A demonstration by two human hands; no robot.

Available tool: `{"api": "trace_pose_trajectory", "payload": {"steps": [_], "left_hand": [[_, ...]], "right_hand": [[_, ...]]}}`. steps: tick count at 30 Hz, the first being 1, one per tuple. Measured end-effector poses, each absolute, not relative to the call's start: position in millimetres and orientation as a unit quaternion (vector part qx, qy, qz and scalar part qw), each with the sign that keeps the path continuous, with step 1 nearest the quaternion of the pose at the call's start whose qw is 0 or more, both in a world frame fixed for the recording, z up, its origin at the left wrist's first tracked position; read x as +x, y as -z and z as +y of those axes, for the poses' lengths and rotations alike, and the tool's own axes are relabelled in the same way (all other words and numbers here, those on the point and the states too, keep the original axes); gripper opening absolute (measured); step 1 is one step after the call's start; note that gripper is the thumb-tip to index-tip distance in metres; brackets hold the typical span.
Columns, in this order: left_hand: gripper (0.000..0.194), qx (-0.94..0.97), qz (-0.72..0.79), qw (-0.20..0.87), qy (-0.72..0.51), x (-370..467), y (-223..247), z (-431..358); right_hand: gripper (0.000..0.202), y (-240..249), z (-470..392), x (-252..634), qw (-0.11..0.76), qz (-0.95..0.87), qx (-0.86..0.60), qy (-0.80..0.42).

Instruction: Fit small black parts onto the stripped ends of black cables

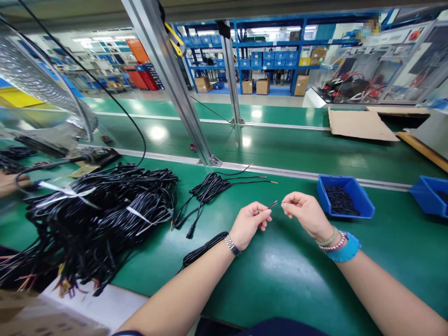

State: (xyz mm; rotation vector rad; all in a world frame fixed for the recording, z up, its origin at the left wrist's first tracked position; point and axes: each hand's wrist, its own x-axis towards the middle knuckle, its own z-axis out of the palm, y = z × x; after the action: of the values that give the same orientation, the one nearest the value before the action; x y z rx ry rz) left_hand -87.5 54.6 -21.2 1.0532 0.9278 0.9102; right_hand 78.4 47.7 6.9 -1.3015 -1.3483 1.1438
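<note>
My left hand [250, 221] pinches the end of a black cable, and thin wires [273, 204] stick out past its fingertips. Facing it, my right hand [304, 212] has thumb and forefinger closed at the tips of those wires. A coiled black cable [203, 251] lies beside my left wrist. Beyond that hand, a few folded black cables [212, 187] with connectors and bare ends rest on the green table [280, 298]. Right of my right hand stands a blue bin [366, 207] holding small black parts [338, 198].
A large heap of tied black cables [105, 200] covers the left side. A metal post [178, 88] rises behind the folded cables. Another blue bin [425, 196] stands at the right edge, and another person's hand [10, 183] shows at the far left.
</note>
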Motion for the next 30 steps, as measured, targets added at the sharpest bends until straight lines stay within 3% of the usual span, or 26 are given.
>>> {"api": "trace_pose_trajectory", "payload": {"steps": [12,21,30], "left_hand": [[0.016,0.530,0.426,0.625,-0.384,-86.3,18.5,50.5],[0.017,0.540,0.460,0.566,-0.420,-90.2,15.0,52.7],[0.018,0.543,0.453,0.569,-0.418,-89.3,15.6,51.8]], "right_hand": [[0.011,-5.5,45.3,73.9,0.368,-0.558,-0.511,-0.540],[0.014,-2.5,47.6,78.5,0.525,-0.486,-0.498,-0.489],[0.016,-2.4,46.2,75.4,0.532,-0.483,-0.490,-0.494]]}}
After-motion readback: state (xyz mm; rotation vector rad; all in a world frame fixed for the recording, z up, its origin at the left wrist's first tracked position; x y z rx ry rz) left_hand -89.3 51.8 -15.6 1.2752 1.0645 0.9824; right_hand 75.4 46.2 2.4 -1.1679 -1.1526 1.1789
